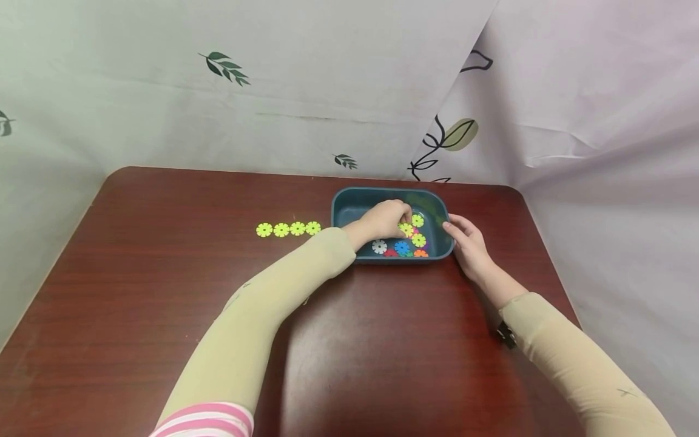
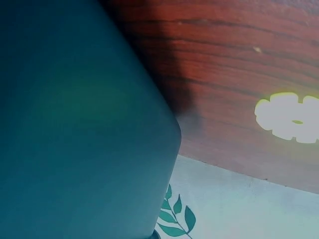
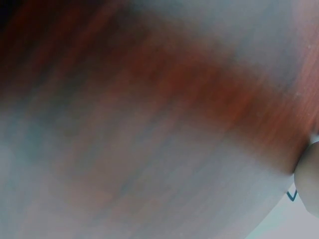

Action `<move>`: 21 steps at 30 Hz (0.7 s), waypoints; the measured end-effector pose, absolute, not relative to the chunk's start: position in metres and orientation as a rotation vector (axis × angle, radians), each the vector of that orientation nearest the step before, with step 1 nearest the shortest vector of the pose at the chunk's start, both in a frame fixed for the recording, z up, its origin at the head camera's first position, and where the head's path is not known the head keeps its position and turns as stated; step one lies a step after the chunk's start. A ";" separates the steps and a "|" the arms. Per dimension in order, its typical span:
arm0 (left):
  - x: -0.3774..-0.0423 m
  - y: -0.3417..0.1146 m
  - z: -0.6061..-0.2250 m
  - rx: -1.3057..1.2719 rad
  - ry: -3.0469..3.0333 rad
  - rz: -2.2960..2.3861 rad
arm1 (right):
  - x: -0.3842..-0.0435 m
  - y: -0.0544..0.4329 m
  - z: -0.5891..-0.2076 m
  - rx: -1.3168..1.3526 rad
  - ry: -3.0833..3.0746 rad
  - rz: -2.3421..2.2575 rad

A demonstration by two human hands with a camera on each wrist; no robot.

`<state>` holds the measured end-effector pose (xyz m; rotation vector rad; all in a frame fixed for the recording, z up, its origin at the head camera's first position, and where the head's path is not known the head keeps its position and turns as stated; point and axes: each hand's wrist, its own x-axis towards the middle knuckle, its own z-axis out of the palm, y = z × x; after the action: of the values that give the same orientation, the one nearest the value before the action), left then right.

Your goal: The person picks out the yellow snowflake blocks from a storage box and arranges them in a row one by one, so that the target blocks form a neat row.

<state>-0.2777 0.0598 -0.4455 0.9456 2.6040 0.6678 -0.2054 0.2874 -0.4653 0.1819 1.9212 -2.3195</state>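
Note:
A dark teal plastic bin (image 1: 349, 193) stands near the back edge of the table, with flower-shaped plastic discs inside. My left hand (image 1: 384, 220) reaches down into it, fingers bent around a yellow flower disc (image 1: 406, 229) at the fingertips. Other yellow discs (image 1: 418, 240) lie close by, beside a white disc (image 1: 379, 246), a blue disc (image 1: 402, 247) and an orange disc (image 1: 420, 253). At the bin's right end, my right hand (image 1: 471, 246) grips the rim, thumb over the edge. The bin's wall (image 2: 89, 124) fills much of the left wrist view.
Left of the bin, several yellow discs (image 1: 281, 229) lie in a straight row on the reddish-brown table (image 1: 164, 273). Behind the table hangs a pale cloth (image 1: 327, 79) with leaf prints. Blurred wood grain (image 3: 209, 94) takes up most of the right wrist view.

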 end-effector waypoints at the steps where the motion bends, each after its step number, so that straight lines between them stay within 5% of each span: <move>1: -0.278 0.060 -0.446 0.945 2.607 0.671 | -0.205 0.288 -0.465 0.181 1.923 -2.317; 21: -0.280 0.054 -0.438 0.996 2.583 0.889 | -0.204 0.287 -0.465 0.185 1.915 -2.317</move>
<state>-0.2797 0.0542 -0.4384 0.9955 2.5826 0.8893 -0.2045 0.2873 -0.4652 0.1848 1.9147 -2.3174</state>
